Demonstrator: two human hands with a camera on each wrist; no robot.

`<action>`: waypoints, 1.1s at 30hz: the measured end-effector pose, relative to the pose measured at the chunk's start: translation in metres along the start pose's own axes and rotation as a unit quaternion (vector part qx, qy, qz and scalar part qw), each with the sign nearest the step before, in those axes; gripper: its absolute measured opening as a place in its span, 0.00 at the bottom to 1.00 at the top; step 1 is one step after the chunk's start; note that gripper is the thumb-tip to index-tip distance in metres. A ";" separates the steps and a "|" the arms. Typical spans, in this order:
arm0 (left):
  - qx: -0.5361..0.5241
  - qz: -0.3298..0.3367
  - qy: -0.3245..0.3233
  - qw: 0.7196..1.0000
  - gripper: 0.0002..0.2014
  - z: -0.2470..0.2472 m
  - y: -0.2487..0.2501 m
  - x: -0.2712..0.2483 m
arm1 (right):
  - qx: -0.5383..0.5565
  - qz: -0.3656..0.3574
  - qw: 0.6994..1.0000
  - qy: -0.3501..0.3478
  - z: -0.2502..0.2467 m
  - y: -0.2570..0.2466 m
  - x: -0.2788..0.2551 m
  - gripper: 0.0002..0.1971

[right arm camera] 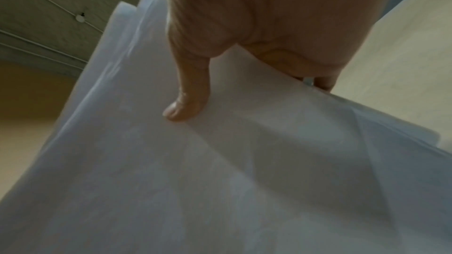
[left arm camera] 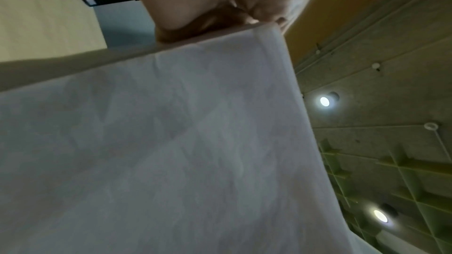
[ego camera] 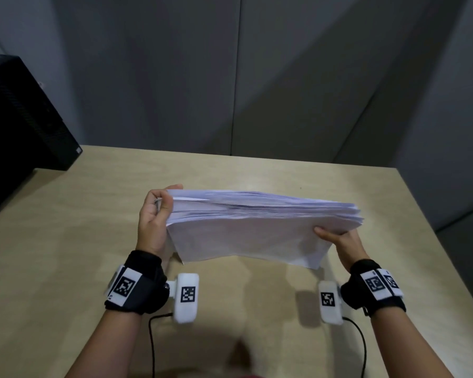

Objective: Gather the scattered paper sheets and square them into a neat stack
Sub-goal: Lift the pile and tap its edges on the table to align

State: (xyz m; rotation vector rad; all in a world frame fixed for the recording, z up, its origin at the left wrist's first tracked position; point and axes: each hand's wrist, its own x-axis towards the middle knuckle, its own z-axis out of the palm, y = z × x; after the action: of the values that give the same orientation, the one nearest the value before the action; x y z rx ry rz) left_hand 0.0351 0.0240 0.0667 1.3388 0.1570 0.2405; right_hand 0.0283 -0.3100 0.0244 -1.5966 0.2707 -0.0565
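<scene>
Paper stack (ego camera: 257,227) held on edge above desk (ego camera: 66,241) centre, long axis left-right; left hand (ego camera: 153,216) and right hand (ego camera: 339,238) each clamp one end, equally near.

Legible text: none in any view.

Signs: black-and-white square code markers, 4 visible in the head view, no letters or digits among them.
- 1 on the left wristband (ego camera: 127,286)
- 1 on the left wrist camera (ego camera: 188,294)
- 1 on the right wrist camera (ego camera: 327,299)
- 1 on the right wristband (ego camera: 375,284)

Small pale label on the black box (ego camera: 78,150): too small to read.
</scene>
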 end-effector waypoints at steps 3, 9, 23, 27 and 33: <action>-0.006 -0.021 -0.022 1.000 0.12 -0.007 -0.001 -0.002 | 0.017 -0.004 1.000 0.001 0.003 0.000 0.000 0.21; -0.012 -0.015 -0.115 0.993 0.49 -0.028 -0.015 -0.009 | 0.045 -0.003 0.998 0.039 0.007 0.007 -0.002 0.24; 0.229 -0.098 -0.258 0.934 0.81 -0.047 -0.033 -0.034 | 0.070 0.029 0.988 0.138 0.020 0.008 -0.002 0.10; 0.183 -0.121 -0.098 0.971 0.57 -0.030 -0.052 -0.011 | 0.059 0.015 0.997 0.051 0.013 0.007 -0.009 0.19; 0.084 -0.088 -0.026 0.992 0.12 0.007 -0.028 0.005 | 0.034 -0.048 0.996 0.072 0.009 -0.001 -0.011 0.19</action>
State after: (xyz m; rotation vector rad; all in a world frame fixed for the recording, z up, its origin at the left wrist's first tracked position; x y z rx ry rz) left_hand 0.0444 0.0126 0.0410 1.4882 0.2557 0.0437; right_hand 0.0198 -0.2991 0.0264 -1.5401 0.2997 -0.2537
